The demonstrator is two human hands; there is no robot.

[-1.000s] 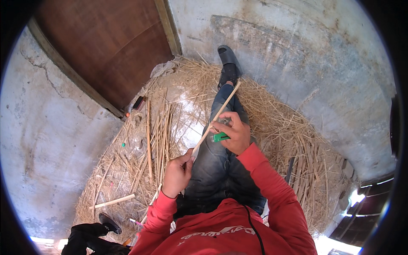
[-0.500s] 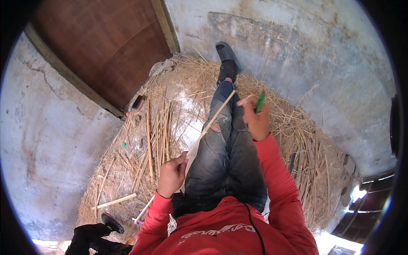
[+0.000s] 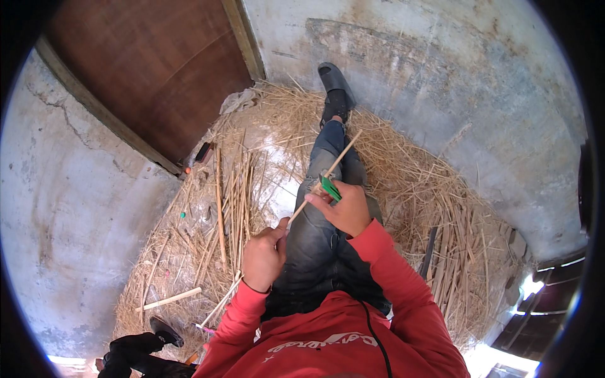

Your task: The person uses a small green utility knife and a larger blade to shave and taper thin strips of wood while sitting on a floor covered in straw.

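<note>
Pinched at its lower end by my left hand, a thin pale bamboo stick slants up and to the right across my legs. My right hand is closed around a small green tool, which lies against the stick about halfway along. The tool's working edge is hidden, so I cannot tell its exact kind. Below the tool, my right thumb rests near the stick. Both hands are over my stretched-out legs in worn jeans.
Long strips lie on the floor to the left, more strips to the right, among heaps of shavings. A dark long blade-like piece lies beside my right thigh. Walls and a brown door stand ahead. Another person's leg shows lower left.
My right hand has come down and left with the green tool, from beside the stick onto it. My left hand and the stick have shifted slightly right.
</note>
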